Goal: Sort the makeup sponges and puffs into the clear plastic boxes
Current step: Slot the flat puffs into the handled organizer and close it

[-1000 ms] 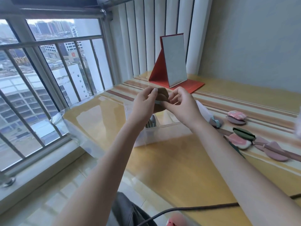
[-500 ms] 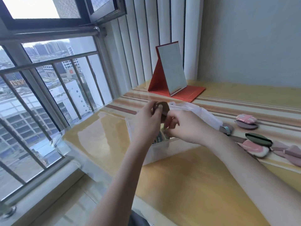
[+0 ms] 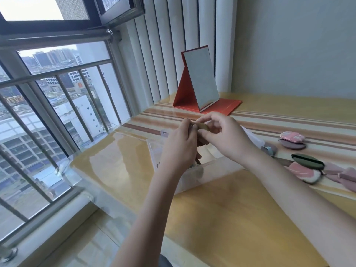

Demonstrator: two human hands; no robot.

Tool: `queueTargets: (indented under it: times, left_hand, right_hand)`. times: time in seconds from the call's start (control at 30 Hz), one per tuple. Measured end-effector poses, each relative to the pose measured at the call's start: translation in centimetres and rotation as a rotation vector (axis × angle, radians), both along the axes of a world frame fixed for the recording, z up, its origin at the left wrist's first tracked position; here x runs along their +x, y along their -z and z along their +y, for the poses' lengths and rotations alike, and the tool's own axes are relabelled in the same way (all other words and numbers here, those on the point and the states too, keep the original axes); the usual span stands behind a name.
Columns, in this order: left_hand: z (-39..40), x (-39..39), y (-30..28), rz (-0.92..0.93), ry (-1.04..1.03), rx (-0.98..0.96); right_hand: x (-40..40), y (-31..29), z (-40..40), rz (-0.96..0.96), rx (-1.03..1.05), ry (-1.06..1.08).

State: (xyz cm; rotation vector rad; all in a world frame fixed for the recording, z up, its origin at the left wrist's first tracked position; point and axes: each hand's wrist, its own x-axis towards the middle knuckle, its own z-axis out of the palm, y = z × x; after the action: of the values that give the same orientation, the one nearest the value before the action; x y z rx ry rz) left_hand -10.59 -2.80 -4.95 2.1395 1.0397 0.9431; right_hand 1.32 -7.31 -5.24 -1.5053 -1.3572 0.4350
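A brown puff (image 3: 201,126) is held above the clear box (image 3: 185,180) by both hands: it is pinched at its left end by the left hand (image 3: 180,149) and at its right side by the thumb and fingers of the right hand (image 3: 224,137), so each grip is closed on the puff. The box stands on the surface (image 3: 221,205) directly under the hands, and a few dark items can be made out inside it, though what they are cannot be told. The task is judged partly done. Several pieces are left unsorted on the striped part of the surface to the right: a pink puff (image 3: 291,136) lying on a mauve one, a dark green puff (image 3: 306,161), a pink-and-white puff (image 3: 304,172), and mauve sponges (image 3: 344,177) at the edge.
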Motion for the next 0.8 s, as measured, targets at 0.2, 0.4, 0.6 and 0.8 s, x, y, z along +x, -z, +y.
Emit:
queueTargets:
  times: [0.2,0.4,0.6,0.8]
  left_hand:
    - [0.3,0.5,0.3,-0.008,-0.072,0.014]
    - [0.5,0.7,0.7,0.018,-0.211,0.148]
    - [0.2,0.8,0.8,0.126,-0.222,0.316]
    - [0.7,0.8,1.3,0.206,-0.047,0.220]
  right_hand:
    - [0.0,-1.2,-1.0,-0.163,-0.021,0.091]
    - [-1.6,-1.4,-1.3,-0.416,-0.157,0.065]
    - [-1.1,-0.5,-0.7,-0.506,-0.316,0.026]
    - [0.9,-2.2,-1.8,-0.321,-0.442,-0.176]
